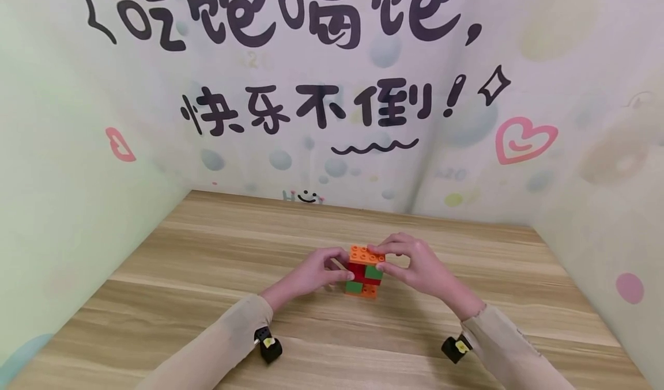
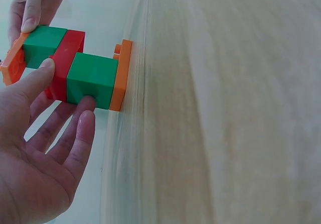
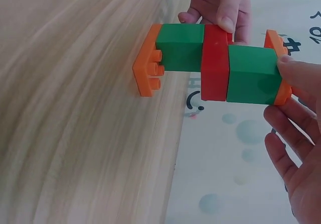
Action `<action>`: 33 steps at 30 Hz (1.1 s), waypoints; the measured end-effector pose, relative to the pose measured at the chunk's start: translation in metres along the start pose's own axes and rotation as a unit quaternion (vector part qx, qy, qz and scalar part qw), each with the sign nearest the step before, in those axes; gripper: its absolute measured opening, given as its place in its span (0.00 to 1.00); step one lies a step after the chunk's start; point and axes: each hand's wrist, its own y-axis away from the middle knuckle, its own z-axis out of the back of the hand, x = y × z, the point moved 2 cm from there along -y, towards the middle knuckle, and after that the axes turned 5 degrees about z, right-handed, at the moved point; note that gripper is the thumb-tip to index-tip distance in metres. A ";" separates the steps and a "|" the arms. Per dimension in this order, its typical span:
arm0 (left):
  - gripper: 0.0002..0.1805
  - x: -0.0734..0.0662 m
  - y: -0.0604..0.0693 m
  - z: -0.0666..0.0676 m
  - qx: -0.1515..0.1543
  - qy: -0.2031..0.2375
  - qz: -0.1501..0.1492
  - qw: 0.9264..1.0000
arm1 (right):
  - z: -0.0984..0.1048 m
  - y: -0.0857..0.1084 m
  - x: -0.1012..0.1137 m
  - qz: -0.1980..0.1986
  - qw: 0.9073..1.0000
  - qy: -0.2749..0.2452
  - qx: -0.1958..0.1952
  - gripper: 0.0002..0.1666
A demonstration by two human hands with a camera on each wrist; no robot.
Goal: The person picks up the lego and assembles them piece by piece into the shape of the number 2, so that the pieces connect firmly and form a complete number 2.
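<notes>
A small tower of toy building bricks stands upright on the table. Its bottom is an orange studded plate (image 3: 145,66), then a green brick (image 3: 181,48), a red brick (image 3: 214,63) and a second green brick (image 3: 253,76). Another orange plate (image 1: 362,256) tops it. My left hand (image 1: 317,270) holds the tower around the red brick, its thumb on the near side and a fingertip touching the lower green brick. From the other side my right hand (image 1: 417,263) pinches the top orange plate by its edge, between thumb and fingers.
The wood-grain table (image 1: 207,252) reaches back to a printed cloth wall (image 1: 311,171) with black lettering, and similar walls rise at left and right. A small black device hangs at each wrist, the left one (image 1: 268,347) and the right one (image 1: 456,348).
</notes>
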 end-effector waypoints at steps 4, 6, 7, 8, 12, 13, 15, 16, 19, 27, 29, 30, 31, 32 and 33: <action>0.12 -0.002 0.000 0.000 0.001 -0.003 0.000 1.000 | 0.000 0.002 0.002 0.001 1.000 0.009 -0.010 0.21; 0.12 -0.002 0.000 0.000 0.000 -0.004 0.001 1.000 | -0.001 0.003 0.002 -0.002 1.000 -0.002 -0.015 0.22; 0.12 -0.002 0.000 0.000 0.000 -0.004 0.001 1.000 | -0.002 0.003 0.001 -0.003 1.000 -0.008 -0.018 0.22; 0.12 -0.003 0.001 0.000 -0.001 -0.004 0.001 1.000 | -0.003 0.003 0.001 -0.004 1.000 -0.015 -0.020 0.22; 0.12 -0.004 0.001 0.001 -0.002 -0.004 0.000 1.000 | -0.004 0.005 0.001 -0.005 0.999 -0.027 -0.028 0.22; 0.12 -0.004 0.001 0.001 -0.001 -0.005 0.000 1.000 | -0.004 0.005 0.001 -0.005 0.999 -0.028 -0.030 0.22; 0.12 -0.004 0.000 0.000 0.000 -0.006 -0.001 1.000 | -0.005 0.006 0.001 -0.009 0.999 -0.029 -0.032 0.22; 0.12 -0.004 0.000 0.000 0.001 -0.006 -0.002 1.000 | -0.005 0.006 0.001 -0.010 0.999 -0.028 -0.034 0.22; 0.12 -0.003 0.001 0.001 0.001 -0.003 -0.002 1.000 | -0.007 0.007 0.001 -0.013 0.999 -0.026 -0.039 0.21; 0.13 -0.002 0.001 0.002 0.000 -0.004 0.002 1.000 | -0.010 0.008 0.000 0.001 0.998 -0.012 -0.062 0.19; 0.13 -0.002 0.001 0.002 0.000 -0.005 0.000 1.000 | -0.010 0.008 -0.001 0.001 0.998 -0.011 -0.064 0.19; 0.12 -0.002 0.001 0.002 0.000 -0.006 0.000 1.000 | -0.009 0.008 -0.002 0.000 0.998 -0.012 -0.063 0.20; 0.12 -0.002 0.001 0.002 0.000 -0.006 0.001 1.000 | -0.009 0.008 -0.002 -0.001 0.998 -0.012 -0.063 0.20; 0.12 -0.002 0.001 0.002 0.000 -0.007 0.002 1.000 | -0.009 0.008 -0.002 -0.003 0.998 -0.014 -0.061 0.20; 0.12 -0.002 0.001 0.002 0.000 -0.007 0.003 1.000 | -0.008 0.009 -0.003 -0.006 0.998 -0.014 -0.059 0.21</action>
